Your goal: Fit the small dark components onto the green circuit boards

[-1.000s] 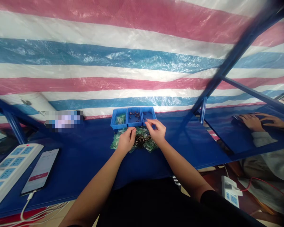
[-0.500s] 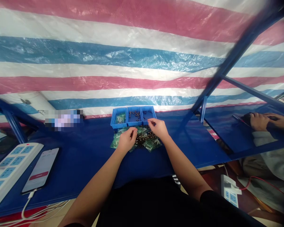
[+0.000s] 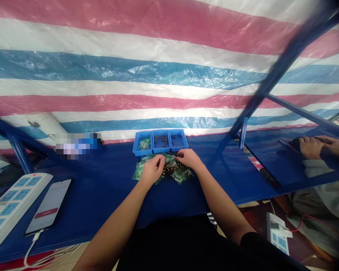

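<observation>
A heap of small green circuit boards and dark metal parts (image 3: 169, 170) lies on the blue table cover, just in front of a blue three-compartment tray (image 3: 159, 142). My left hand (image 3: 151, 170) rests on the left side of the heap, its fingers pinched on something too small to name. My right hand (image 3: 188, 158) reaches down onto the heap's far right side, fingers curled into the parts. The tray's left bin holds green boards; the middle and right bins hold small dark parts.
A phone (image 3: 49, 205) on a cable and a white power strip (image 3: 12, 205) lie at the left. Blue shelf posts (image 3: 243, 132) stand to the right. Another person's hands (image 3: 310, 146) work at the neighbouring table. A power strip (image 3: 277, 233) lies on the floor.
My right hand came back from above the tray's right bin and dropped onto the heap. The left hand stayed on the heap. The other person's hands shifted slightly.
</observation>
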A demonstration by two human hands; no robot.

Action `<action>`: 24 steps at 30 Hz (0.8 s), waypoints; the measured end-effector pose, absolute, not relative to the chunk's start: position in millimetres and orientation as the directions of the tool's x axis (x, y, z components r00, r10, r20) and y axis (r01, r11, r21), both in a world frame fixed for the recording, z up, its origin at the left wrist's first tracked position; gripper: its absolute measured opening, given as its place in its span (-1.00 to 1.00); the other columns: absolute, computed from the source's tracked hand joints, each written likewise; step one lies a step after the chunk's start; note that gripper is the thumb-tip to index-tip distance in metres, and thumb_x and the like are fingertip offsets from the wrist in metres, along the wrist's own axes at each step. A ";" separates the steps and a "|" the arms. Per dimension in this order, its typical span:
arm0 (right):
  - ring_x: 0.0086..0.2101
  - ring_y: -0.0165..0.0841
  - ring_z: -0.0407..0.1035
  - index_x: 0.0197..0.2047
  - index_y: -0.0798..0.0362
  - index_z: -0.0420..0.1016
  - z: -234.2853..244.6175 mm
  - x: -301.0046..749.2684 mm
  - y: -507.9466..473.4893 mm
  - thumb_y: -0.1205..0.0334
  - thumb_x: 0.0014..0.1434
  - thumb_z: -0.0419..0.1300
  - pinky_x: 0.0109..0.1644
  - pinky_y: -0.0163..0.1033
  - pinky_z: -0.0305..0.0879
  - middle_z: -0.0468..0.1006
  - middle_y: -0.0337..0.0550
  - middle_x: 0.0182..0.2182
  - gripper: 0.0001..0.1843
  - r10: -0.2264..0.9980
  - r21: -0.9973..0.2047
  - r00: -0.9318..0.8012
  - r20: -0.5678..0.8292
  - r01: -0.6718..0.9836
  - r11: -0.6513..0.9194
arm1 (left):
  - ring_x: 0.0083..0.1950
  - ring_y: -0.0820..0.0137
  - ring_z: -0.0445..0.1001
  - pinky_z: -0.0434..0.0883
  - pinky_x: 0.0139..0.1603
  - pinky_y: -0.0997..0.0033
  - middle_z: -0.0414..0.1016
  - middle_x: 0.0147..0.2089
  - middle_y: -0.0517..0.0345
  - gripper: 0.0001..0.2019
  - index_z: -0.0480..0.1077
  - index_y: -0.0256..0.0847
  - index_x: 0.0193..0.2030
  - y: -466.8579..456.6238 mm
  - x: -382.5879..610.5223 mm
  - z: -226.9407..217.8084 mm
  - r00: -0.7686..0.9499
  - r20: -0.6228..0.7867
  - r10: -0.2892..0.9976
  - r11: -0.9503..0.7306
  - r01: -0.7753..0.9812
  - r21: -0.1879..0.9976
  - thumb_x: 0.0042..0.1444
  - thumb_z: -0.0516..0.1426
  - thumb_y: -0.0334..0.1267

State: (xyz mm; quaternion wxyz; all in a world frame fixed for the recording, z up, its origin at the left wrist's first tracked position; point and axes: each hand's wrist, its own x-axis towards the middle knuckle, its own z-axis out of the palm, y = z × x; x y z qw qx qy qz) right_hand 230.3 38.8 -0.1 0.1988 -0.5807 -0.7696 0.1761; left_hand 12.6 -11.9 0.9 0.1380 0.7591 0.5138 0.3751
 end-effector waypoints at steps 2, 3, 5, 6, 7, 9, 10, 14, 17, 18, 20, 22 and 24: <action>-0.33 -0.34 0.47 -0.25 -0.01 0.59 -1.4 230.2 39.9 0.16 0.08 0.23 -0.26 -0.35 0.27 0.62 -0.19 -0.37 -0.82 0.968 -0.496 -0.239 0.079 0.832 0.246 | -0.44 0.45 0.44 0.28 -0.42 0.51 0.52 -0.36 0.19 -0.73 0.42 -0.15 -0.13 -12.0 12.8 1.2 0.198 0.430 0.881 -0.440 0.675 0.591 0.29 -0.05 -0.11; -0.32 -0.34 0.47 -0.25 -0.01 0.59 -2.1 230.5 40.4 0.17 0.09 0.22 -0.25 -0.35 0.27 0.62 -0.19 -0.36 -0.83 0.969 -0.493 -0.232 0.082 0.835 0.242 | -0.44 0.45 0.44 0.28 -0.41 0.51 0.52 -0.35 0.19 -0.73 0.42 -0.15 -0.13 -12.0 12.9 1.2 0.197 0.432 0.880 -0.441 0.676 0.591 0.29 -0.05 -0.11; -0.31 -0.34 0.46 -0.23 -0.01 0.57 -3.2 231.0 41.2 0.19 0.10 0.21 -0.24 -0.35 0.27 0.62 -0.20 -0.35 -0.83 0.971 -0.491 -0.222 0.085 0.839 0.235 | -0.43 0.46 0.44 0.28 -0.40 0.51 0.52 -0.35 0.20 -0.74 0.42 -0.15 -0.14 -11.9 13.0 0.8 0.190 0.436 0.880 -0.439 0.675 0.592 0.29 -0.05 -0.12; -0.31 -0.34 0.46 -0.22 -0.01 0.57 -3.7 231.1 41.4 0.19 0.10 0.21 -0.23 -0.35 0.28 0.62 -0.20 -0.35 -0.82 0.972 -0.490 -0.219 0.082 0.841 0.231 | -0.43 0.46 0.44 0.28 -0.40 0.50 0.52 -0.35 0.20 -0.74 0.42 -0.15 -0.14 -11.8 13.0 0.5 0.189 0.435 0.880 -0.438 0.675 0.594 0.29 -0.04 -0.12; -0.30 -0.34 0.47 -0.20 0.00 0.57 -4.1 231.2 41.6 0.20 0.10 0.20 -0.23 -0.35 0.28 0.62 -0.19 -0.34 -0.80 0.973 -0.486 -0.218 0.078 0.844 0.228 | -0.44 0.46 0.43 0.27 -0.40 0.50 0.51 -0.36 0.21 -0.74 0.41 -0.15 -0.14 -11.7 13.0 0.2 0.190 0.434 0.881 -0.438 0.674 0.595 0.29 -0.04 -0.12; -0.29 -0.33 0.47 -0.16 0.00 0.57 -4.6 231.1 42.0 0.20 0.11 0.20 -0.21 -0.34 0.28 0.62 -0.18 -0.32 -0.78 0.972 -0.470 -0.223 0.074 0.852 0.231 | -0.45 0.46 0.42 0.27 -0.40 0.50 0.51 -0.36 0.20 -0.74 0.41 -0.15 -0.14 -11.6 12.9 -0.2 0.198 0.431 0.880 -0.442 0.671 0.595 0.29 -0.04 -0.12; -0.28 -0.33 0.47 -0.15 0.00 0.57 -4.7 231.1 42.2 0.20 0.12 0.19 -0.20 -0.34 0.28 0.63 -0.17 -0.31 -0.77 0.971 -0.459 -0.228 0.072 0.857 0.236 | -0.45 0.46 0.42 0.27 -0.41 0.50 0.51 -0.36 0.20 -0.74 0.41 -0.15 -0.13 -11.6 12.9 -0.4 0.199 0.432 0.880 -0.444 0.669 0.596 0.29 -0.05 -0.12; -0.26 -0.29 0.46 -0.19 0.00 0.59 -4.5 230.5 42.6 0.22 0.13 0.17 -0.18 -0.31 0.26 0.62 -0.14 -0.28 -0.79 0.963 -0.397 -0.256 0.081 0.878 0.267 | -0.42 0.45 0.44 0.29 -0.38 0.50 0.52 -0.34 0.19 -0.74 0.42 -0.15 -0.14 -11.8 13.0 -0.4 0.195 0.440 0.877 -0.447 0.667 0.596 0.29 -0.04 -0.13; -0.25 -0.29 0.44 -0.22 0.01 0.58 -4.8 229.9 42.3 0.23 0.13 0.17 -0.18 -0.30 0.26 0.60 -0.11 -0.26 -0.81 0.961 -0.370 -0.261 0.095 0.886 0.277 | -0.42 0.45 0.44 0.29 -0.38 0.49 0.52 -0.33 0.19 -0.74 0.41 -0.15 -0.13 -11.8 13.0 -0.6 0.197 0.435 0.879 -0.444 0.672 0.593 0.30 -0.05 -0.13; -0.25 -0.29 0.44 -0.22 0.02 0.58 -5.1 229.7 42.2 0.24 0.12 0.17 -0.18 -0.30 0.26 0.60 -0.09 -0.26 -0.82 0.961 -0.369 -0.258 0.101 0.887 0.277 | -0.42 0.45 0.44 0.29 -0.38 0.49 0.52 -0.33 0.19 -0.74 0.41 -0.15 -0.13 -11.7 12.9 -0.8 0.198 0.434 0.879 -0.444 0.673 0.592 0.30 -0.05 -0.13; -0.25 -0.28 0.43 -0.25 0.04 0.57 -5.7 229.6 41.9 0.25 0.11 0.18 -0.17 -0.29 0.26 0.58 -0.08 -0.27 -0.84 0.961 -0.380 -0.248 0.122 0.883 0.276 | -0.41 0.44 0.44 0.30 -0.37 0.49 0.52 -0.33 0.18 -0.74 0.41 -0.15 -0.13 -11.6 12.9 -1.3 0.201 0.438 0.876 -0.449 0.671 0.590 0.30 -0.05 -0.13; -0.26 -0.28 0.43 -0.27 0.04 0.56 -5.9 229.7 41.4 0.27 0.09 0.18 -0.18 -0.28 0.27 0.59 -0.08 -0.29 -0.85 0.960 -0.423 -0.236 0.149 0.863 0.277 | -0.40 0.44 0.45 0.30 -0.35 0.49 0.53 -0.32 0.18 -0.74 0.41 -0.15 -0.14 -11.4 12.8 -1.6 0.202 0.441 0.874 -0.453 0.668 0.591 0.30 -0.05 -0.13; -0.29 -0.30 0.44 -0.28 0.04 0.56 -5.2 229.7 40.6 0.29 0.08 0.17 -0.20 -0.28 0.29 0.59 -0.11 -0.31 -0.85 0.961 -0.502 -0.221 0.168 0.819 0.276 | -0.40 0.44 0.45 0.31 -0.34 0.49 0.52 -0.32 0.18 -0.74 0.41 -0.15 -0.13 -11.4 12.7 -1.6 0.198 0.437 0.877 -0.448 0.664 0.599 0.30 -0.05 -0.13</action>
